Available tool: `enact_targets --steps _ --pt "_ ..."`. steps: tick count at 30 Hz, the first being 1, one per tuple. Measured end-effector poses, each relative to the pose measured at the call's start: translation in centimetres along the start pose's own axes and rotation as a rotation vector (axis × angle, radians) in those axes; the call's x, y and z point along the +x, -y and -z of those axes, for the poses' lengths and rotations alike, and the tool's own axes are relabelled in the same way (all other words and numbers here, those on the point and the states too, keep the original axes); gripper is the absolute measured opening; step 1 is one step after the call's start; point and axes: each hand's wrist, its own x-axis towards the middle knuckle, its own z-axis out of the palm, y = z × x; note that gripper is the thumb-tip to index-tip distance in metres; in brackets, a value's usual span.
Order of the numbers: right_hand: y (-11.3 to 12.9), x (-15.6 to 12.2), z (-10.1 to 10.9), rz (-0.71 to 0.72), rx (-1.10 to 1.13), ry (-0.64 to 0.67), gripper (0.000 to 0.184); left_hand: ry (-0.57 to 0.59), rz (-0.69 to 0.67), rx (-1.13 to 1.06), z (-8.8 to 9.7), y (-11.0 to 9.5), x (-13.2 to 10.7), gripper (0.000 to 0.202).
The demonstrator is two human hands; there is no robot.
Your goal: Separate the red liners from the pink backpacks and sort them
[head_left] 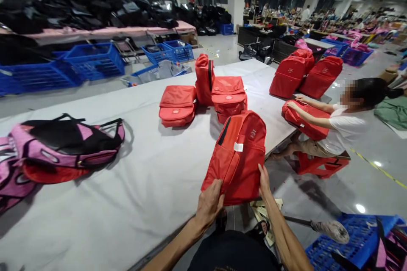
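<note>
A red backpack (246, 165) with a small white label is held up in front of me at the table's edge, tilted to the right. My left hand (210, 203) is closed on its lower left corner, thumb on the front. On the opposite side, my right hand (263, 182) grips the lower right edge; some of its fingers are hidden behind the bag. Just beyond stand more red backpacks: one lying flat (178, 106), one upright (204, 79) and one facing me (228, 95).
Pink and black backpacks (68, 146) lie on the left of the white table (133, 194). At right, a seated co-worker (346, 123) handles another red backpack (305, 120), near several more. A blue crate (330, 237) stands at lower right; other blue crates (95, 61) line the floor behind.
</note>
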Motion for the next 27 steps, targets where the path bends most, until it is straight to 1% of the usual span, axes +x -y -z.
enact_targets --steps 2,4,6,7,9,10,11,12,13,15,18,21,23,27 --pt "3.2 2.2 -1.1 -0.029 0.044 0.044 0.087 -0.097 -0.05 0.04 0.3 -0.6 -1.3 0.049" --pt "7.2 3.7 -1.4 -0.035 0.032 0.039 0.099 -0.109 -0.082 0.033 0.1 -1.1 -2.3 0.048" --pt "11.5 4.0 -1.2 -0.006 0.03 0.026 0.105 -0.121 -0.098 -0.028 -0.2 -1.5 -2.6 0.05" --pt "13.5 3.6 -1.2 0.028 0.048 0.065 0.103 -0.144 -0.075 -0.078 -0.2 -1.8 -2.3 0.052" --pt "17.1 2.0 -1.4 0.147 0.045 0.206 0.092 -0.192 0.053 -0.213 0.0 -2.5 -1.0 0.058" --pt "18.6 1.0 -1.8 0.215 -0.005 0.261 0.089 -0.194 0.135 -0.296 0.3 -2.9 -0.1 0.061" --pt "19.7 -0.1 -2.4 0.275 -0.09 0.274 0.09 -0.175 0.218 -0.378 0.5 -3.3 1.0 0.064" --pt "20.5 -1.1 -3.1 0.317 -0.203 0.254 0.093 -0.134 0.279 -0.452 0.6 -3.7 2.0 0.066" --pt "21.1 -2.0 -3.9 0.338 -0.33 0.213 0.095 -0.095 0.325 -0.503 0.7 -3.9 3.0 0.067" --pt "21.7 -3.3 -5.6 0.33 -0.573 0.13 0.087 -0.058 0.387 -0.559 0.4 -4.0 4.4 0.068" --pt "22.3 -3.9 -7.5 0.285 -0.806 0.095 0.072 -0.109 0.434 -0.648 -0.5 -3.3 5.0 0.069" --pt "22.8 -3.8 -8.5 0.254 -0.946 0.071 0.068 -0.194 0.438 -0.807 -1.7 -2.6 5.0 0.065" --pt "23.1 -3.6 -8.8 0.24 -1.004 0.043 0.067 -0.225 0.438 -0.891 -2.5 -2.6 5.0 0.061" --pt "22.6 -2.8 -9.0 0.281 -1.021 0.005 0.065 -0.255 0.443 -0.95 -3.8 -3.2 4.7 0.057"
